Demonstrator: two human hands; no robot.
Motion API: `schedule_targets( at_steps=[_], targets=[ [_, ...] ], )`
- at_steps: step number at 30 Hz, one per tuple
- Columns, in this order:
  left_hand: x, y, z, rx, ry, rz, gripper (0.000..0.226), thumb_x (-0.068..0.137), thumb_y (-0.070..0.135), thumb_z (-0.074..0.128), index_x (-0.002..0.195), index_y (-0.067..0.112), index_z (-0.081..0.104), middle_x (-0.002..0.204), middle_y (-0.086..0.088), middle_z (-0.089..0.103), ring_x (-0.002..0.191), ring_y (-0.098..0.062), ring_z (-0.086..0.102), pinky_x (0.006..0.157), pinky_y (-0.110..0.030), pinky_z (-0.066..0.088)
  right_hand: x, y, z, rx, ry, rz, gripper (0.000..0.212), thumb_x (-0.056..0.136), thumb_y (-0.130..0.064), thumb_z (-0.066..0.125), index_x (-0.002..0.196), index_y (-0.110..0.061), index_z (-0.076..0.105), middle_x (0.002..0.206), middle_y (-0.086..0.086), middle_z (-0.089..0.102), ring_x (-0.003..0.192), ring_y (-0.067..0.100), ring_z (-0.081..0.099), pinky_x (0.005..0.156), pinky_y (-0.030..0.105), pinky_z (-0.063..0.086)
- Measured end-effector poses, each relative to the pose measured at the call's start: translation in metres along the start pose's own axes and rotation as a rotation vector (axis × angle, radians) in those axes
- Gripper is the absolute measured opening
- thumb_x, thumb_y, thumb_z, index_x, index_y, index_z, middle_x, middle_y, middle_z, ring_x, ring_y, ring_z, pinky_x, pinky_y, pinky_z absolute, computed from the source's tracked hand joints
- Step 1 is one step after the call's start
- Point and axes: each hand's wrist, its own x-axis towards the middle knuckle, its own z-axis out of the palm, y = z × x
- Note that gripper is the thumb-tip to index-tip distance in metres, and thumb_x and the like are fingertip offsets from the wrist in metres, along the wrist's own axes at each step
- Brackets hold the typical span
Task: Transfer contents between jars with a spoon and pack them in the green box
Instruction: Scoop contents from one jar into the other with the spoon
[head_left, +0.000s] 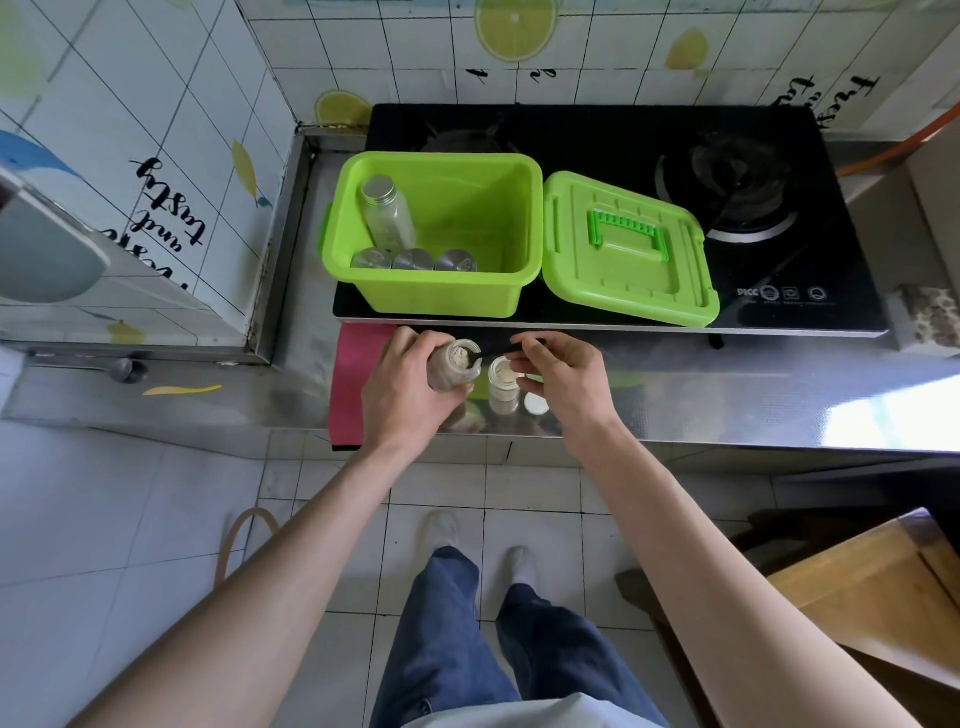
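Observation:
My left hand (402, 387) grips an open glass jar (453, 366) of pale powder, tilted toward the right. My right hand (558, 376) pinches a black spoon (491, 353) whose bowl dips into that jar's mouth. A second, smaller open jar (503, 384) with pale powder stands upright on the steel counter between my hands. A white lid (536, 403) lies beside it. The green box (519, 291) sits open on the stove and holds a tall capped jar (388, 213) and three more capped jars (413, 261) along its near wall.
The box's green lid (626, 249) lies on the black gas stove (753, 208) to the right of the box. A red mat (353, 384) lies under my left hand. The counter's front edge (727, 441) runs just below my wrists. A metal ladle (122, 370) rests at left.

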Motion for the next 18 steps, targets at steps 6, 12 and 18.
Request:
schedule_targets(
  at_steps=[6, 12, 18],
  targets=[
    [-0.0001, -0.0048, 0.0025, 0.012, -0.022, 0.003, 0.050, 0.070, 0.044, 0.091, 0.113, 0.035, 0.066, 0.100, 0.014, 0.050, 0.095, -0.012, 0.055, 0.063, -0.028, 0.038, 0.0024, 0.0009, -0.0011, 0.005, 0.021, 0.004, 0.019, 0.103, -0.013, 0.058, 0.104, -0.004, 0.075, 0.087, 0.010, 0.075, 0.074, 0.009, 0.070, 0.064, 0.019, 0.055],
    [0.0011, -0.0049, 0.0046, 0.023, -0.032, 0.006, 0.051, 0.071, 0.044, 0.091, 0.115, 0.035, 0.066, 0.101, 0.014, 0.050, 0.097, -0.012, 0.056, 0.064, -0.028, 0.039, 0.0019, -0.0002, -0.0015, -0.047, 0.013, -0.035, 0.019, 0.103, -0.012, 0.057, 0.102, -0.004, 0.074, 0.085, 0.010, 0.074, 0.071, 0.006, 0.070, 0.064, 0.019, 0.056],
    [0.0017, -0.0019, 0.0056, 0.047, -0.035, 0.035, 0.051, 0.074, 0.047, 0.089, 0.117, 0.036, 0.065, 0.104, 0.012, 0.051, 0.099, -0.014, 0.058, 0.065, -0.034, 0.052, 0.0005, 0.0013, 0.0054, -0.132, -0.034, -0.096, 0.017, 0.103, -0.011, 0.058, 0.098, -0.011, 0.075, 0.087, 0.011, 0.076, 0.073, 0.008, 0.070, 0.065, 0.021, 0.056]
  ],
)
